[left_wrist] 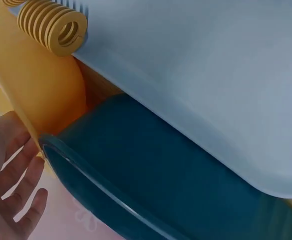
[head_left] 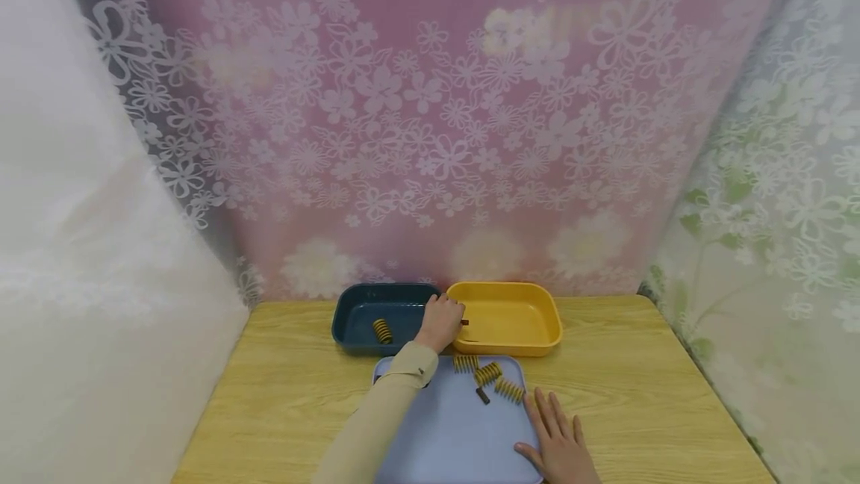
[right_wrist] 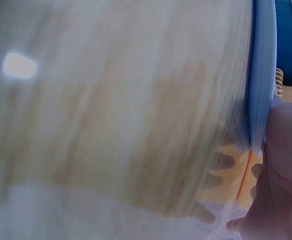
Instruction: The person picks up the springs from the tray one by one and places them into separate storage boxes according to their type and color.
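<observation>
My left hand (head_left: 441, 321) is over the adjoining rims of the dark blue bin (head_left: 349, 348) and the yellow bin (head_left: 517, 349). From its thumb side sticks out a small red-brown piece (head_left: 465, 322), pinched there above the yellow bin. The left wrist view shows the other fingers (left_wrist: 23, 187) loosely spread; the pinching fingertips are hidden. My right hand (head_left: 561, 443) lies with straight fingers at the right edge of the pale blue tray (head_left: 457, 447). Near it on the tray are yellow coil springs (head_left: 509, 390) and a small dark brown piece (head_left: 482, 395).
One yellow coil spring (head_left: 382, 331) lies in the dark blue bin. Small dark bits at the tray's far left are partly covered by my left sleeve (head_left: 383, 417). The wooden table (head_left: 638, 394) ends at a pink flowered curtain (head_left: 437, 133) behind the bins.
</observation>
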Available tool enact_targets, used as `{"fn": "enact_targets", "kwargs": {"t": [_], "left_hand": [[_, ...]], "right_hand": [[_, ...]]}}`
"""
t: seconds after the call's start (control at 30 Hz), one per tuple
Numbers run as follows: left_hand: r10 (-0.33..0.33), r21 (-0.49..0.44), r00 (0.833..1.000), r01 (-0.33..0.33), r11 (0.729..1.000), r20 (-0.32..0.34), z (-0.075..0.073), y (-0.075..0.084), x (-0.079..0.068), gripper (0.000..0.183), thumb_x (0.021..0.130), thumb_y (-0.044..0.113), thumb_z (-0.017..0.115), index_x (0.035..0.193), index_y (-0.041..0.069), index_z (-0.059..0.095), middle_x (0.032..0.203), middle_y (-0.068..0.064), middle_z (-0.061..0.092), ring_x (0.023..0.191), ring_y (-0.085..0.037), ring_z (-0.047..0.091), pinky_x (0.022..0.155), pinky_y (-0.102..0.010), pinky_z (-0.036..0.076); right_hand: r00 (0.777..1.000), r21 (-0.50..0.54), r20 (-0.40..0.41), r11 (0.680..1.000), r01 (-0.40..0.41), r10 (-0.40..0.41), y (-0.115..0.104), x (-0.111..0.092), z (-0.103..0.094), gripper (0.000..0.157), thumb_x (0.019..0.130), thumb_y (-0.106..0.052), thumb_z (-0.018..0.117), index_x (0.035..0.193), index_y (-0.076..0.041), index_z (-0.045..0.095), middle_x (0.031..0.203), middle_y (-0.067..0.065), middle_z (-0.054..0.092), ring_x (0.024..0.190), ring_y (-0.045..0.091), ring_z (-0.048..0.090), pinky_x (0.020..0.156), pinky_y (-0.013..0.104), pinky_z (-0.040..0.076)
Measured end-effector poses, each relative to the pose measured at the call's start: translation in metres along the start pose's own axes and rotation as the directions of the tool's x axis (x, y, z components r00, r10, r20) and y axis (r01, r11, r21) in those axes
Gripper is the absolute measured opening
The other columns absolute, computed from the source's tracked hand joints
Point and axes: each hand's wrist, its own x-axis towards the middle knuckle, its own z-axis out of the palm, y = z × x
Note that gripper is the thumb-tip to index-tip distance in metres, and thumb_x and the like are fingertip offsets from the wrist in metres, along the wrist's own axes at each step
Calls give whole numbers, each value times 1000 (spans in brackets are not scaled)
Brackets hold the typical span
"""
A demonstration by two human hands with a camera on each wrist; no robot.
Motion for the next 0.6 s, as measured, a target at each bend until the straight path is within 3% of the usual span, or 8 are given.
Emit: {"fn": "enact_targets", "kwargs": {"t": [0.13, 0.3, 0.47, 0.6], "left_hand": [[27, 40, 999, -28, 999, 23, 2, 5, 6, 15, 95, 35, 71, 102, 24, 78, 92, 5, 72, 90, -15, 61, 83, -31, 46], [49, 94, 998, -52, 994, 34, 4, 10, 10, 10, 96, 31, 71, 95, 27, 79, 89, 7, 73, 88, -14, 61, 86, -32, 47], [53, 103, 995, -61, 993, 81, 10, 13, 14, 14, 98, 22, 67, 96, 27, 80, 91, 7, 75, 89, -13, 61, 88, -33, 47], [21, 98, 992, -33, 995, 128, 12, 16, 19, 12, 97, 29, 69, 101, 28, 80, 93, 8, 75, 89, -13, 62, 89, -35, 44]], "right_hand": [[999, -6, -43, 1000, 13, -13, 1, 0, 3, 83, 92, -63, 58, 157, -16, 37, 163, 11, 32, 149, 38, 29, 107, 75, 26], [999, -7, -49, 1000, 13, -13, 1, -1, 8, 84, 92, -64, 57, 158, -18, 34, 164, 9, 30, 155, 30, 18, 107, 75, 27], [998, -2, -57, 1000, 12, -12, 0, -1, 9, 85, 91, -65, 58, 158, -18, 34, 163, 9, 32, 152, 32, 24, 106, 75, 28], [997, -13, -77, 1000, 13, -14, 0, -1, 8, 85, 91, -66, 57, 159, -21, 33, 164, 6, 31, 157, 23, 9, 105, 74, 29]]}}
